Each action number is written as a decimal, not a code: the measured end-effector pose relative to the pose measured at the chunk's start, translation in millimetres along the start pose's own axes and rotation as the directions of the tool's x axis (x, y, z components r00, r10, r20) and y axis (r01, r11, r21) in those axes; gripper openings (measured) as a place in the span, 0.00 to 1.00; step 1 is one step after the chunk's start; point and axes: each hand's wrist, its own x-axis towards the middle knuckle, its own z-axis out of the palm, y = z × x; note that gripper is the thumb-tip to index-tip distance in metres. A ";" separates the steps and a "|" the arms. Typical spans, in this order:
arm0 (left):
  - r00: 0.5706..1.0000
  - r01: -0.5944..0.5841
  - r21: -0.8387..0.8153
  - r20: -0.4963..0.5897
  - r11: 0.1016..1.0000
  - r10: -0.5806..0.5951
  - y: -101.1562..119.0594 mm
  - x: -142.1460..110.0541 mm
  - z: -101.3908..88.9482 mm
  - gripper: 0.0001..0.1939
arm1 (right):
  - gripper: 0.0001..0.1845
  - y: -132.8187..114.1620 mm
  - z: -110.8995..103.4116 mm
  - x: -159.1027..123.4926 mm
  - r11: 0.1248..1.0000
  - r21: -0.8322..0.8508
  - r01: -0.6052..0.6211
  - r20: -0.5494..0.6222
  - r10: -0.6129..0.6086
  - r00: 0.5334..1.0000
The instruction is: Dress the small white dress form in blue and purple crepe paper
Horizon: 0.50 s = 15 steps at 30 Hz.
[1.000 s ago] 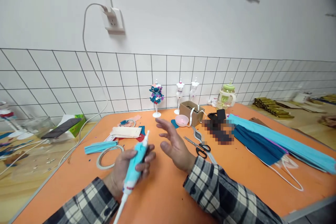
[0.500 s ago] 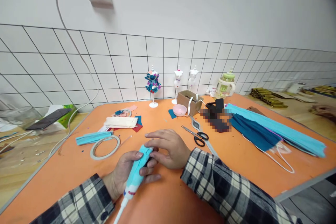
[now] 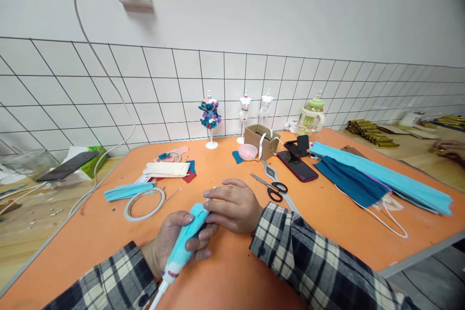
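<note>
My left hand (image 3: 183, 240) is wrapped around a miniature dress form (image 3: 181, 247) covered in light blue cloth, tilted with its white pole toward me. My right hand (image 3: 232, 206) has its fingers bent around the neck end, thumb and fingertips at the cloth's upper edge; they partly hide the neck. Just left of my hands lie a roll of tape (image 3: 144, 205) and a folded light blue strip (image 3: 129, 191). Black-handled scissors (image 3: 272, 189) rest to the right of my right hand, beside a grey strip.
Three more small dress forms stand at the back, one (image 3: 209, 116) decorated. Near them are a pink bowl (image 3: 247, 152) and cardboard box (image 3: 262, 140). A phone (image 3: 297, 165), bottle (image 3: 311, 117) and blue fabrics (image 3: 352, 181) occupy the right. Another person's hand (image 3: 449, 148) shows far right.
My right hand has come in from the right, open at first, and its fingers now close at the dress form's neck. My left hand keeps its hold. The view has dipped lower.
</note>
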 end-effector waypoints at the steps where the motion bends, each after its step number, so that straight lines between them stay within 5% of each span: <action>1: 1.000 0.006 -0.002 0.013 1.000 -0.005 0.8 -0.3 0.3 0.18 | 0.19 0.2 0.4 -0.3 0.997 0.054 -0.047 -0.017 0.048 0.999; 4: 0.997 0.045 -0.011 0.065 0.999 -0.044 2.3 -2.1 0.5 0.22 | 0.41 1.9 -0.4 0.5 0.951 0.234 -0.204 0.004 0.209 0.978; 7: 0.993 0.081 -0.010 0.089 0.997 -0.080 0.4 -4.2 -2.6 0.20 | 0.49 5.2 -1.9 2.5 0.852 0.398 -0.339 0.218 0.272 0.938; 11: 0.995 0.082 0.043 0.048 0.996 -0.084 -4.3 -2.1 -5.7 0.20 | 0.28 12.0 0.0 1.0 0.775 0.482 -0.409 0.356 0.253 0.899; 15: 0.994 0.086 0.212 -0.085 0.973 -0.069 14.3 -4.3 -3.0 0.33 | 0.17 26.1 -2.7 -8.7 0.699 0.456 -0.551 0.438 0.363 0.822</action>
